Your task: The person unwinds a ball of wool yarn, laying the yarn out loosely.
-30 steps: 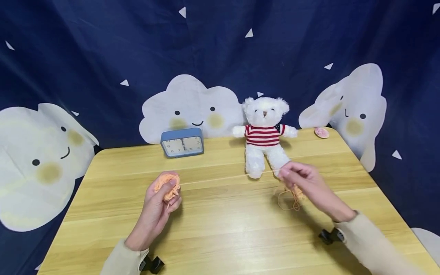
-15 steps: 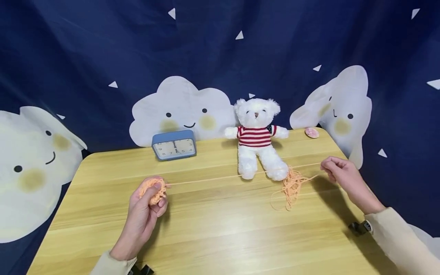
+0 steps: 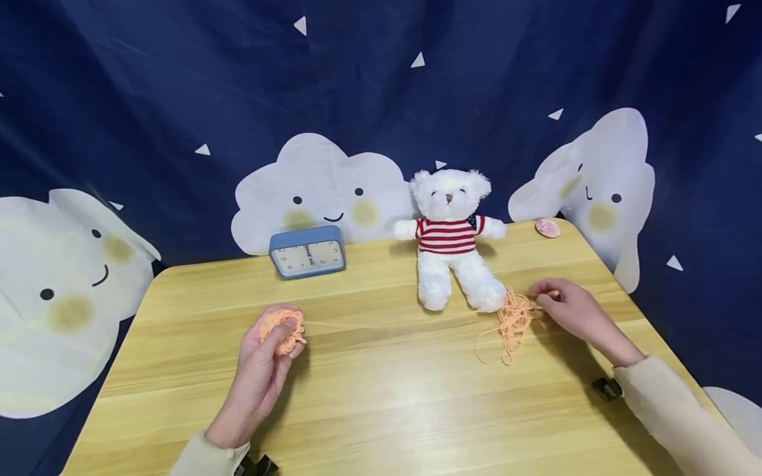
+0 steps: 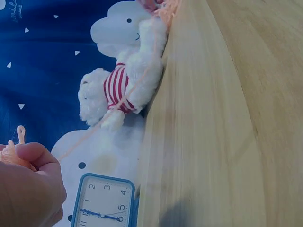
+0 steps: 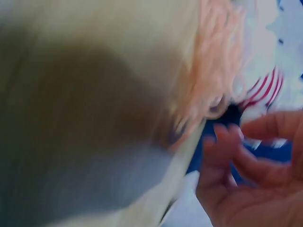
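Note:
In the head view my left hand (image 3: 268, 357) grips a small wound ball of peach yarn (image 3: 282, 332), its thumb pressed across the front. A thin strand runs from this ball towards the right; its far part is faint. A loose tangle of the same yarn (image 3: 514, 320) lies by the teddy bear's foot. My right hand (image 3: 574, 311) is just right of the tangle, fingers loosely bent. In the blurred right wrist view the thumb and fingertips are close together beside the yarn, and no strand shows clearly between them.
A white teddy bear (image 3: 449, 231) in a striped shirt sits at the back of the wooden table (image 3: 381, 396). Left of it stands a blue alarm clock (image 3: 307, 252). A pink oval item (image 3: 548, 228) lies near the back right corner, before a dark blue curtain (image 3: 369, 79).
My right hand first drew the strand out to the right, pulling it taut, then came back left and lower towards the tangle. The strand now looks slacker. My left hand keeps holding the ball.

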Available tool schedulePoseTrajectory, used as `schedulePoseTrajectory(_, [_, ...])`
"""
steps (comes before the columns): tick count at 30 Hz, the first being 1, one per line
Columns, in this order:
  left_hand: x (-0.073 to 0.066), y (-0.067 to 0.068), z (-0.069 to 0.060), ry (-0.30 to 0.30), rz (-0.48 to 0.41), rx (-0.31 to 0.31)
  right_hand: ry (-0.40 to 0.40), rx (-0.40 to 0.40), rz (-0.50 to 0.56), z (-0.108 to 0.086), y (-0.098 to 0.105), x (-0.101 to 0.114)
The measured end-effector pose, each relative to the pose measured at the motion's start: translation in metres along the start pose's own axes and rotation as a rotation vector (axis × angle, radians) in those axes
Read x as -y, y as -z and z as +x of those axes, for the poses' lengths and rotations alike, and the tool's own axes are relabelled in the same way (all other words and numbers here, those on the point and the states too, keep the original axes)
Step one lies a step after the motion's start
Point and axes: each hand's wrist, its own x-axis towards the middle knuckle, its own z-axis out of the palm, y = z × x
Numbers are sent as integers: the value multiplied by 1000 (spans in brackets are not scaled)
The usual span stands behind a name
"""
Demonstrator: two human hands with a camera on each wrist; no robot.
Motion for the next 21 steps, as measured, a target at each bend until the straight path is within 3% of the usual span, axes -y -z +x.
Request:
schedulePoseTrajectory(2, [0,-3,0,16,26,-10,44,-103,-14,-2,-7,13])
schedulePoseTrajectory(4, [0,-5,0,26,48,-13,72,-175,42,-4,-15,30])
schedulePoseTrajectory(7, [-1,-8,-1,28,51,20,120,-174,197,-6,-33,60])
schedulePoseTrajectory(10, [-2,-10,-1,25,24,94,168,-25,347,-5,-56,93])
schedulePoseTrajectory(15, [-1,-14,-3,28,-9,209,226,422,602,3,-100,138])
schedulePoseTrajectory(17, [0,-16,-4,30,-1,240,229,553,670,7,-116,150])
schedulePoseTrajectory(19, [1,-18,-5,28,21,268,233,614,695,8,-128,158])
schedulePoseTrajectory(21, [2,-18,-6,16,49,297,250,596,671,8,-133,164])
